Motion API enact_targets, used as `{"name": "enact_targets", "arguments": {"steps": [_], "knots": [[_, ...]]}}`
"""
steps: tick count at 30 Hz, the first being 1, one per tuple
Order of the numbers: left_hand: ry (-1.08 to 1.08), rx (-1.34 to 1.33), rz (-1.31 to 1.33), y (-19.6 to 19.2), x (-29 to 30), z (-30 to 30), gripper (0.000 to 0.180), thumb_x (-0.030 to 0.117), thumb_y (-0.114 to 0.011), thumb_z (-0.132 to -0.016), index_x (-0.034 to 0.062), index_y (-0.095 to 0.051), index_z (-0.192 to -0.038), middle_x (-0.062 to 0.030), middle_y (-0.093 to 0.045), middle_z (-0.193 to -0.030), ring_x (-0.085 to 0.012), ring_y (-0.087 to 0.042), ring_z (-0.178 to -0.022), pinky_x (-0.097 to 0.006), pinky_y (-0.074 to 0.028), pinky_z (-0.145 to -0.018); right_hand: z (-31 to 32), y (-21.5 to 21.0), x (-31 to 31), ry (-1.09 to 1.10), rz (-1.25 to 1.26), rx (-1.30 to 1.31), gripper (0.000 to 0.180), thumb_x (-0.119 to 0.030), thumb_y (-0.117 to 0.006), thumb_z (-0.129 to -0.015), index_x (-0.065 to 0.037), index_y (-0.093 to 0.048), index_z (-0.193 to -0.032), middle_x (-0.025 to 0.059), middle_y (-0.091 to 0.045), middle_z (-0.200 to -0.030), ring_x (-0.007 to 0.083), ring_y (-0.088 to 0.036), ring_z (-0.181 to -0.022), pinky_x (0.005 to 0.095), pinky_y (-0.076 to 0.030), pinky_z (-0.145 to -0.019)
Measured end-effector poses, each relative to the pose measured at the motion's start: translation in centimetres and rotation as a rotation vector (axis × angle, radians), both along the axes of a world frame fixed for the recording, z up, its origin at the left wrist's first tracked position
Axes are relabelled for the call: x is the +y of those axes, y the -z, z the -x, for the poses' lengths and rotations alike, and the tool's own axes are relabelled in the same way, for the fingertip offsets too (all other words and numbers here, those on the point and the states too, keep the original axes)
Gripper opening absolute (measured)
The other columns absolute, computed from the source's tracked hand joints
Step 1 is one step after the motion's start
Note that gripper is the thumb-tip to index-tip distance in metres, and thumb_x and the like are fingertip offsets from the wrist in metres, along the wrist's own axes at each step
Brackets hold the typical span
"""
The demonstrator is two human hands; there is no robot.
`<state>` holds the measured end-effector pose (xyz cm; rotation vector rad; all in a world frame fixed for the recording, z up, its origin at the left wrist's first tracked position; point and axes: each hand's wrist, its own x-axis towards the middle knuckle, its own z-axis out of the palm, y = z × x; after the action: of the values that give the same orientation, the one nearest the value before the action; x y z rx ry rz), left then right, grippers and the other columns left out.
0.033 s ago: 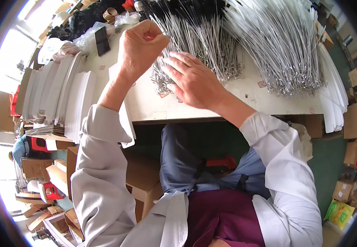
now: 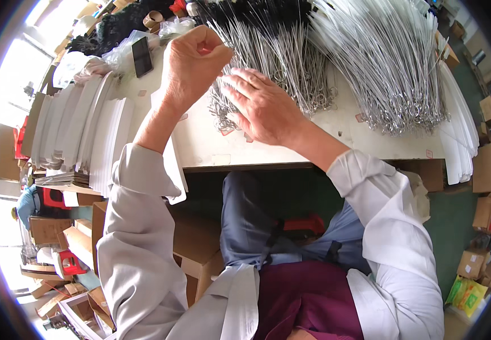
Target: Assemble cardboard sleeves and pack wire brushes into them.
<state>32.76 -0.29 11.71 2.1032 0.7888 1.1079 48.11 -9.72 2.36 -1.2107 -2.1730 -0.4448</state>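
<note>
My left hand (image 2: 191, 67) is raised over the table at the left edge of a pile of wire-handled brushes with black bristles (image 2: 291, 62). Its thumb and fingers close in a pinch, and whatever they hold is too small or hidden to make out. Lower and to the right, my right hand (image 2: 265, 107) lies over the looped wire ends with its fingers stretched out and slightly apart. Nothing shows in its grasp. A larger bundle of wire-handled brushes with white bristles (image 2: 384, 62) lies farther right, loops toward me.
Stacks of white card strips (image 2: 81, 122) stand at the table's left, and more white strips (image 2: 458, 124) at its right edge. A black phone (image 2: 142, 57) lies behind the left stacks, near clear plastic bags (image 2: 124, 54). An open cardboard box (image 2: 197, 238) stands below the table edge.
My right hand has shifted very slightly up and to the left. My left hand keeps its place and its pinch.
</note>
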Motion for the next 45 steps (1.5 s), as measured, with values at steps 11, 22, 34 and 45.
{"name": "enact_targets", "arguments": {"steps": [11,22,34,45], "knots": [[0.084,-0.143,-0.008,-7.1,3.6,6.0,0.029,0.018,-0.043,-0.106,-0.0024,-0.064,-0.109,-0.0164,-0.071,-0.114,-0.0278,-0.073,-0.104,-0.037,-0.062,-0.080,-0.5,3.4,5.0,0.058,0.136,-0.018,0.066,-0.044,-0.049,-0.104,0.009,-0.051,-0.143,0.0236,-0.051,-0.151,0.0348,-0.041,-0.146,0.0434,-0.026,-0.125],[0.035,-0.112,-0.163,-14.9,2.8,12.8,0.031,0.022,-0.046,-0.106,-0.0023,-0.061,-0.118,-0.0239,-0.067,-0.127,-0.0334,-0.066,-0.120,-0.038,-0.056,-0.098,-0.3,3.0,5.1,0.015,0.148,0.073,0.059,-0.040,-0.051,-0.103,0.007,-0.056,-0.139,0.0230,-0.054,-0.148,0.0338,-0.043,-0.145,0.0418,-0.027,-0.125],[0.264,-0.456,0.059,-9.6,-11.4,6.9,0.020,0.016,-0.041,-0.102,0.0018,-0.056,-0.099,-0.0212,-0.069,-0.105,-0.0395,-0.068,-0.112,-0.043,-0.059,-0.074,2.9,-7.2,-4.9,-0.734,0.951,1.531,0.089,-0.068,-0.028,-0.105,0.010,-0.044,-0.146,0.0266,-0.063,-0.132,0.0343,-0.063,-0.124,0.0446,-0.050,-0.103],[0.177,-0.397,0.272,-0.3,-20.3,3.6,0.008,-0.002,-0.043,-0.099,-0.0016,-0.046,-0.092,-0.0288,-0.065,-0.115,-0.0304,-0.071,-0.099,-0.036,-0.063,-0.069,1.4,-8.9,-8.5,-0.670,0.766,2.093,0.051,-0.038,-0.036,-0.112,0.008,-0.052,-0.129,0.0278,-0.069,-0.110,0.0376,-0.071,-0.102,0.0468,-0.058,-0.092]]}}
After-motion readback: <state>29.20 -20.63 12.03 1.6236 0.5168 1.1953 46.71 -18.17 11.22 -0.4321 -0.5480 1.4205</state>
